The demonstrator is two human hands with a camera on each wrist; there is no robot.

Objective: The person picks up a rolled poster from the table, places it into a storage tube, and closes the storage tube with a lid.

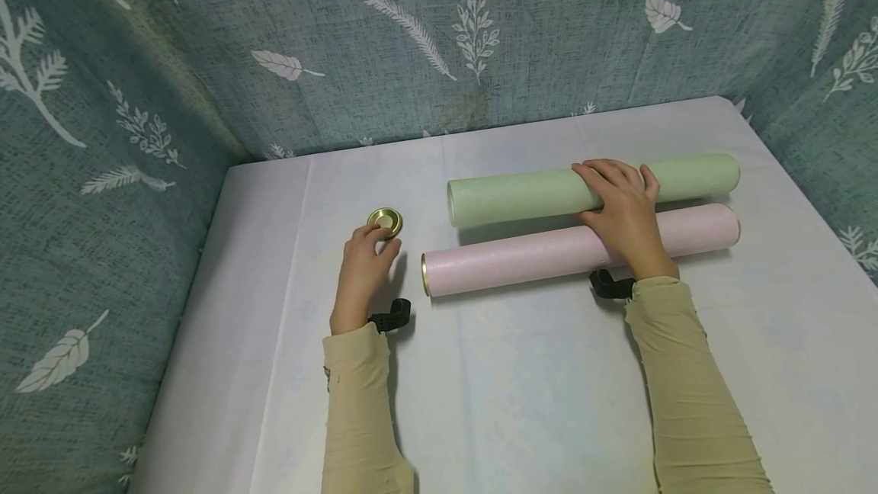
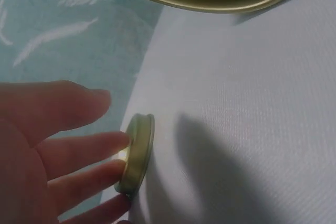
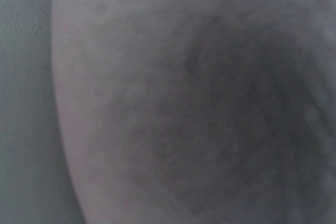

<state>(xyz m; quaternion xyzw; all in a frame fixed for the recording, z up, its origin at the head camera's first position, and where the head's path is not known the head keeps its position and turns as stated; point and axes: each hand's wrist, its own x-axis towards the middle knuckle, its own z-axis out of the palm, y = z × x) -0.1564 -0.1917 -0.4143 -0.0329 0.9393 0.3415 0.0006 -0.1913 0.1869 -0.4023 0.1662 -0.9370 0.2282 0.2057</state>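
Note:
A small round gold metal lid (image 1: 388, 218) lies on the white table at the left. Fingertips of my left hand (image 1: 363, 269) touch the lid, and in the left wrist view the thumb (image 2: 86, 103) stands apart from the lid (image 2: 139, 153). My right hand (image 1: 627, 219) grips a long pale green tube (image 1: 521, 195) from above, fingers over its top and thumb at its near side. Under that hand's palm and wrist runs a pink tube (image 1: 507, 265) with a gold-rimmed left end. The pink tube (image 3: 131, 103) fills most of the right wrist view, dark and blurred.
Both tubes lie roughly side by side on the white-covered table (image 1: 514, 387), with the green one farther back. Patterned green-blue fabric (image 1: 343, 44) hangs behind the table and at its sides. A gold rim (image 2: 226, 3) looms close at the top of the left wrist view.

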